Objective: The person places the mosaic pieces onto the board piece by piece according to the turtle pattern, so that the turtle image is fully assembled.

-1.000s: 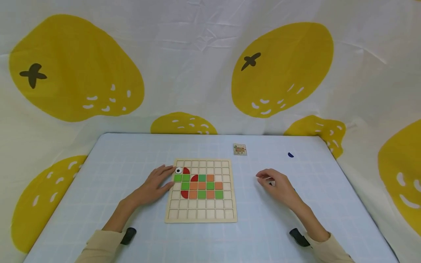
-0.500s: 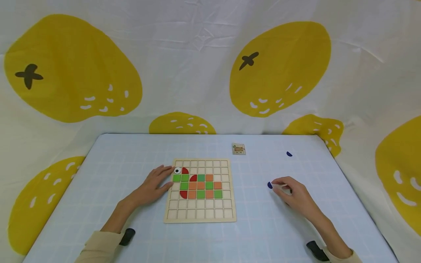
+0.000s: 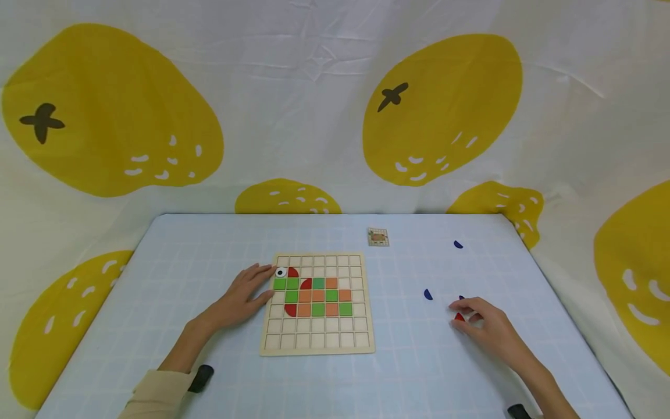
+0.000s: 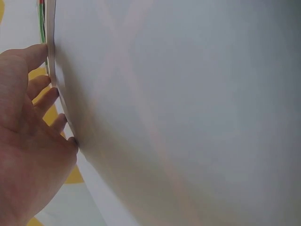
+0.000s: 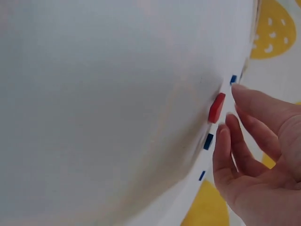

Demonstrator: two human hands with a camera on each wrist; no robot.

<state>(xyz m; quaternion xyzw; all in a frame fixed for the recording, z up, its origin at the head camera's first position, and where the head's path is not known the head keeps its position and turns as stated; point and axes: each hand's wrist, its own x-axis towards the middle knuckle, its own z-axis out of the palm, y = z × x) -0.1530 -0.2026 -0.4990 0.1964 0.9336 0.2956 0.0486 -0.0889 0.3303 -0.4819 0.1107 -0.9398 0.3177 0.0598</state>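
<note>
My left hand rests along the left edge of a wooden grid board, with relaxed fingers touching the rim. In the left wrist view, its fingertips meet the board's side. On the board lie green, orange and red tiles and a round eye tile. To the right, my right hand is at a red tile, thumb and index finger parted around it. The right wrist view shows the red tile just beyond the fingertips, with a gap between thumb and fingers. A blue half-round tile shows partly behind the index finger.
Another blue half-round tile lies between the board and my right hand. A further blue tile is farther back on the right. Behind the board sits a small pattern card. A fruit-print cloth hangs past the table's far edge.
My right hand let go of a blue half-round tile on the table, then moved right and towards me to the red tile. My left hand stayed on the board's edge.
</note>
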